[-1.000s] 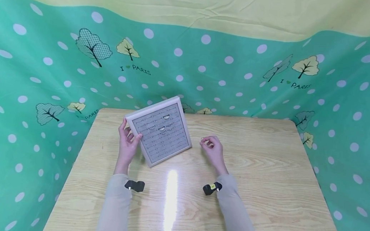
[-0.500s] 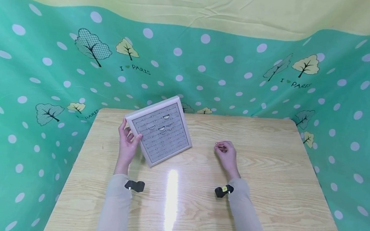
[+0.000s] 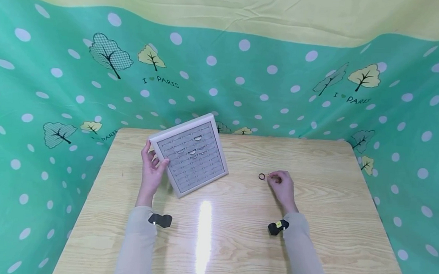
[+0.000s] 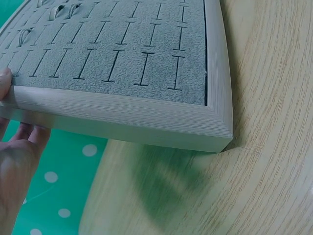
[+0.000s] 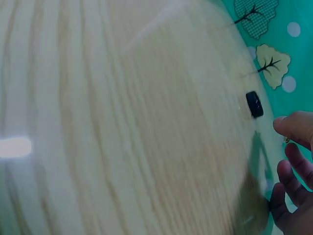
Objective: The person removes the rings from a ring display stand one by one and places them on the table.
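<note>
My left hand (image 3: 150,172) grips the left side of a ring display tray (image 3: 177,132), thumb over the front and fingers behind. The tray has a pale frame and a grey padded face with rows of slots. It is tilted up, its near corner meeting the table in the left wrist view. Several silver rings (image 3: 192,152) sit in its upper slots. Farther right, my right hand (image 3: 284,188) pinches a small gold-coloured ring (image 5: 286,140), mostly hidden by thumb and fingers. A black ring (image 3: 261,176) stands on the table just left of those fingertips.
The wooden table (image 3: 310,253) ends at a back edge against a green dotted curtain (image 3: 239,70). Curtain also hangs along both sides. A bright light reflection (image 3: 203,237) lies on the table between the forearms, each bearing a black wrist camera (image 3: 160,220).
My right hand has moved right, away from the tray, with the small ring in its fingers. The black ring now shows on the table where the hand was. The left hand and tray stay still.
</note>
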### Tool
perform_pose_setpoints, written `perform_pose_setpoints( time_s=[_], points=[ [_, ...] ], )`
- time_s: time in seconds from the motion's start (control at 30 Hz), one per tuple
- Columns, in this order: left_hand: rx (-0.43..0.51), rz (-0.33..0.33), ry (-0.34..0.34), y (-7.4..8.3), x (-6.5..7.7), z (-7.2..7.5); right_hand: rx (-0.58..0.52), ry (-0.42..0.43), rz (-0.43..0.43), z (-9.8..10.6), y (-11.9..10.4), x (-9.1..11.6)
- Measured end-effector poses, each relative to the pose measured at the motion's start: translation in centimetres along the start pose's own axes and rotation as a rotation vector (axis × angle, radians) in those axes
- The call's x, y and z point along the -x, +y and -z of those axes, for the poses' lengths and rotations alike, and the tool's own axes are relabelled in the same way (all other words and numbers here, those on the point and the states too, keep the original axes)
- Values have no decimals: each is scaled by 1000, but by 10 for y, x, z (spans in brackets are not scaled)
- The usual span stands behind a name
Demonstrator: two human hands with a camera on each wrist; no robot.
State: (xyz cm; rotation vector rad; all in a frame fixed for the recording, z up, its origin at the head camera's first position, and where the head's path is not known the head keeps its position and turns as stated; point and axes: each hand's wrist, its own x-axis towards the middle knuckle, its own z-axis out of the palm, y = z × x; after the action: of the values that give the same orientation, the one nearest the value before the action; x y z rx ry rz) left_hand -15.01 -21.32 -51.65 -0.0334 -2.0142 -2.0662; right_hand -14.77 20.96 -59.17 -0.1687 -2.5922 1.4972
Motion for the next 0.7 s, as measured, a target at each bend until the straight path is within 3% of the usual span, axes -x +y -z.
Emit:
perform_pose_setpoints(
  time_s=[0.33, 0.7],
  points=[
    [0, -2, -9, 0, 1, 0, 109, -11, 39, 3, 8, -3],
    [15, 17, -2, 2, 1, 0, 98, -16, 17, 1, 11, -2]
  ],
)
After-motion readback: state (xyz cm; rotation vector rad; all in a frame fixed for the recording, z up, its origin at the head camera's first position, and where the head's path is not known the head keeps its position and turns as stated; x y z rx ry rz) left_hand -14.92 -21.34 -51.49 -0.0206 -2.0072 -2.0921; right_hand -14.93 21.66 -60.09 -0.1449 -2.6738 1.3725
